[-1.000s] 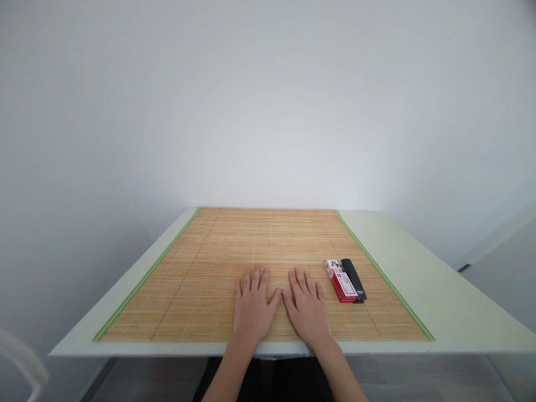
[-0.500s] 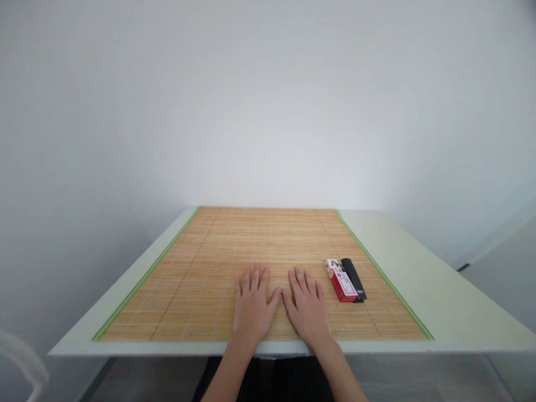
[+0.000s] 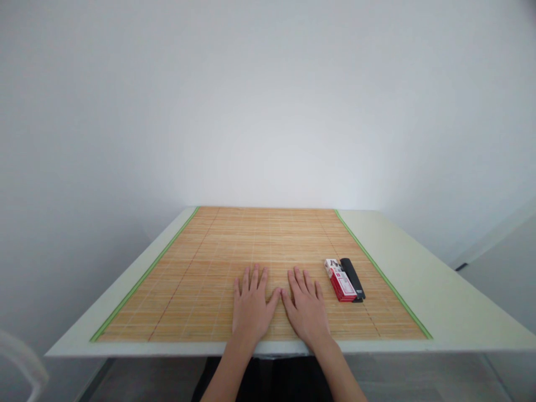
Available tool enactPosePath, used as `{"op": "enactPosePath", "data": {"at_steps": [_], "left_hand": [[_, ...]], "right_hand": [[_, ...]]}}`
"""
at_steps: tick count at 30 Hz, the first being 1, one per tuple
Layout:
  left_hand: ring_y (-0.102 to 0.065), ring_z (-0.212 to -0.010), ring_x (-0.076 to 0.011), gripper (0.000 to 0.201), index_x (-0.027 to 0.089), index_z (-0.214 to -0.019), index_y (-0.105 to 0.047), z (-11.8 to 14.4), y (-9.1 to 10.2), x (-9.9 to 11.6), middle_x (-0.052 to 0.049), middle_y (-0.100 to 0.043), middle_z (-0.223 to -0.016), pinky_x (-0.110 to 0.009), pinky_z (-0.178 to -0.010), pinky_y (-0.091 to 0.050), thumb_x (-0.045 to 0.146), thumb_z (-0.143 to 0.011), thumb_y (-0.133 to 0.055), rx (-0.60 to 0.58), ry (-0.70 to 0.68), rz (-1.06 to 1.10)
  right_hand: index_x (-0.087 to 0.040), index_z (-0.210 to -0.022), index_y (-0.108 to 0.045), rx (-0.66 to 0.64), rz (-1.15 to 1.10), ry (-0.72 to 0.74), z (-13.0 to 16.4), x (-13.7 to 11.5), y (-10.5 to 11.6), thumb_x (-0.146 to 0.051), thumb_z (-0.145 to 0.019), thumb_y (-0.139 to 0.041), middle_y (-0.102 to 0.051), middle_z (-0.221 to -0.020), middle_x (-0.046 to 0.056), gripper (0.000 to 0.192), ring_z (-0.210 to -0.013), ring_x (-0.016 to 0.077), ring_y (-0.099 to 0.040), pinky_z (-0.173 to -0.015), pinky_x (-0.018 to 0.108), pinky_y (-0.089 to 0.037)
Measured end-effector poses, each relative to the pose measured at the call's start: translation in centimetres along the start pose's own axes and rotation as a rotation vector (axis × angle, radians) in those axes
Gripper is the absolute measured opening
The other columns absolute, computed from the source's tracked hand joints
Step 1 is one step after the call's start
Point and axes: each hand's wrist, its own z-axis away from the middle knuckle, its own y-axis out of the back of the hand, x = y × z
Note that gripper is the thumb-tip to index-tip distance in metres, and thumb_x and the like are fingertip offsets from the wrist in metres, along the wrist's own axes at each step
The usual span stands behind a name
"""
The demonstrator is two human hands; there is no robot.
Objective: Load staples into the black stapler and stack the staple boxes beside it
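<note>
Both palms lie face down on a bamboo mat (image 3: 201, 268) near its front edge. My left hand (image 3: 252, 307) is flat with its fingers spread, holding nothing. Beside it my right hand (image 3: 307, 307) rests the same way, and the two thumb tips nearly meet; I cannot tell if they touch. To the right of my right hand are a small red and white box (image 3: 341, 282) and a black stapler (image 3: 354, 277), lying side by side. The box partly covers the stapler's near left side.
The mat, edged with green strips, lies on a white table (image 3: 402, 268). A pale wall (image 3: 268, 111) rises behind the table's far edge. A blurred white curved object (image 3: 25, 357) shows at the lower left.
The view has shifted very slightly. My hands, the box and the stapler stay where they were on the mat.
</note>
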Motion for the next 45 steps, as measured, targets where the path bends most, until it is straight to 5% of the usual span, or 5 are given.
{"op": "enactPosePath", "data": {"at_steps": [45], "left_hand": [[-0.019, -0.157, -0.0353, 0.065, 0.030, -0.160, -0.037, 0.14, 0.20, -0.03, -0.005, -0.029, -0.169, -0.061, -0.125, -0.016, 0.061, -0.103, -0.032, 0.004, 0.002, 0.011]], "right_hand": [[-0.028, -0.163, -0.030, 0.010, -0.011, 0.005, 0.02, 0.07, -0.15, -0.051, -0.106, -0.031, -0.020, -0.171, 0.001, 0.061, -0.159, 0.0278, -0.014, -0.127, 0.051, -0.009]]}}
